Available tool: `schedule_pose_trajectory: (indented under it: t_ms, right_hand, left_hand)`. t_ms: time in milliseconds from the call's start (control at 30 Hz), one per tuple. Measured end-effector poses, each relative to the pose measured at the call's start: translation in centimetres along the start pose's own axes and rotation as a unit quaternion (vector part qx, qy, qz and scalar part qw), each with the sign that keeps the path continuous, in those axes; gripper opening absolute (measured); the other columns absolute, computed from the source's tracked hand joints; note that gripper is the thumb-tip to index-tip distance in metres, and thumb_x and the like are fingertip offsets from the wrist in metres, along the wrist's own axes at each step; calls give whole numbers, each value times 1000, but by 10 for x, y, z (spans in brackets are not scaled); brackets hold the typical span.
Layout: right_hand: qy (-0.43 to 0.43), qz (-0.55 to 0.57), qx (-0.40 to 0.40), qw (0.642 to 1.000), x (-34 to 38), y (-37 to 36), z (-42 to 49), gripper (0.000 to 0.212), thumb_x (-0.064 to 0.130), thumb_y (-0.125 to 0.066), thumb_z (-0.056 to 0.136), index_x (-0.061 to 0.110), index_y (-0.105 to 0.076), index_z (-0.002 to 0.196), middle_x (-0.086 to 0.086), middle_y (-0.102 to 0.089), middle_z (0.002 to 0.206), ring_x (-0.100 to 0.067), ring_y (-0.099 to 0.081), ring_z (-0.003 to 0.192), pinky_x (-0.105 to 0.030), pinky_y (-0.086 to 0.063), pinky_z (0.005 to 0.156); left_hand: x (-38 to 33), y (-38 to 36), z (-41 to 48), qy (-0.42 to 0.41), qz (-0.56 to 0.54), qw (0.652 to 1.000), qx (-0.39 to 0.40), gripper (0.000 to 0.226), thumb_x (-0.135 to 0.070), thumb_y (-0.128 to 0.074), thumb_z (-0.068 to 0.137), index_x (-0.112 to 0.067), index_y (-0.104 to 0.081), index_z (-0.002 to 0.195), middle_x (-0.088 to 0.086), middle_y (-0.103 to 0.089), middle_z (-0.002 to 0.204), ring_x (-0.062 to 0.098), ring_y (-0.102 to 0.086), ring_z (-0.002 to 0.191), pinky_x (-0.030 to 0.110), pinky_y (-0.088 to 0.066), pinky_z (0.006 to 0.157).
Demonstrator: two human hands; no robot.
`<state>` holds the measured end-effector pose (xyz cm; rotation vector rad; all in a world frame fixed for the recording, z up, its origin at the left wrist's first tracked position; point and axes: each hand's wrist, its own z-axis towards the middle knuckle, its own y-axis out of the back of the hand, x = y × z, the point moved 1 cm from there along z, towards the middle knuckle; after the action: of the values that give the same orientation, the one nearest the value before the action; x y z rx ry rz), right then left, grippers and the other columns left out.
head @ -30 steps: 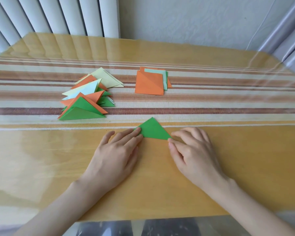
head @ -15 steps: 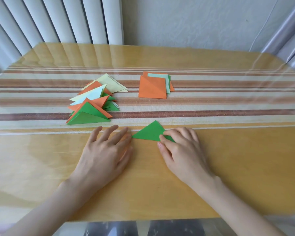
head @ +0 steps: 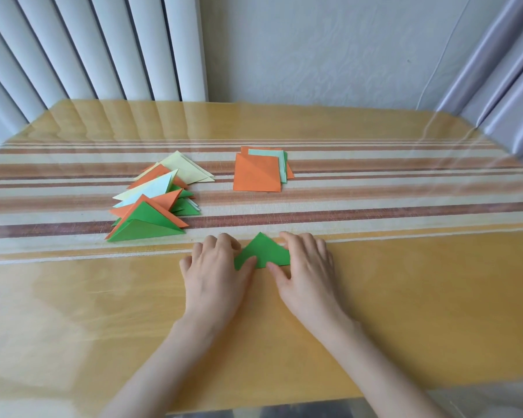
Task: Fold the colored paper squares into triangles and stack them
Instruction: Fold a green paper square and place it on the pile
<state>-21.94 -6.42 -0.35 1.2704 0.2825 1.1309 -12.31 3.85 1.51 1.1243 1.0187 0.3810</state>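
Green triangle [head: 261, 251] lies on the counter [head: 405, 297] between our hands; the stack [head: 151, 206] sits beyond, to the left. Our left hand [head: 216, 267] and right hand [head: 307, 267] each pinch a corner, fingers curled. We should keep the crease shut, lift level, and land it squarely.

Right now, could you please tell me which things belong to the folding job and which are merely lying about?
Job: green triangle, pile of folded triangles, stack of unfolded squares.
Lying about: striped runner, grey curtain.
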Motion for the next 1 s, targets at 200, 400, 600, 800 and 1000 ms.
schedule_pose_trajectory:
  t_ms: [200, 400, 600, 800, 1000]
  right_hand:
    - [-42, 18, 65, 997, 7, 6, 6, 46, 27, -64, 88, 23, -53, 133, 0, -51, 115, -24, -42, 110, -34, -34, 93]
    - [-58, 153, 91, 982, 14, 9, 22, 37, 24, -70, 84, 26, -58, 120, 4, -51, 112, -16, -40, 110, -26, -33, 94]
    - [9, 329, 122, 936, 83, -18, 43, 17, 13, -68, 87, 21, -56, 78, 9, -60, 74, -1, -52, 68, -11, -38, 63]
    - [83, 197, 80, 974, 134, -61, 68, 9, 20, -66, 89, 11, -66, 86, 4, -65, 86, -20, -50, 92, -33, -39, 82]
    - [61, 32, 40, 997, 140, -84, 84, 15, 30, -56, 93, 16, -63, 96, -3, -62, 103, -26, -47, 103, -35, -32, 83]
  left_hand:
    - [-2, 1, -6, -5, -77, 997, -10, 20, -33, -60, 91, -24, -44, 100, -9, -51, 100, 20, -48, 104, 30, -20, 79]
    - [19, 21, -9, -29, -224, 974, -13, 27, -9, -69, 85, -26, -47, 81, -19, -57, 78, 6, -59, 84, 25, -45, 79]
    - [88, 66, -4, -14, -249, 962, -109, 26, -10, -66, 88, -29, -52, 78, -16, -62, 77, -7, -57, 74, 8, -38, 63]
    - [139, 79, 26, 45, -137, 980, -134, 10, -14, -63, 90, -20, -56, 86, -11, -63, 80, 19, -61, 82, 36, -47, 73]
    - [146, 63, 55, 17, 29, 989, -142, 14, -14, -69, 84, -10, -64, 96, 9, -60, 95, 34, -53, 93, 41, -38, 78]
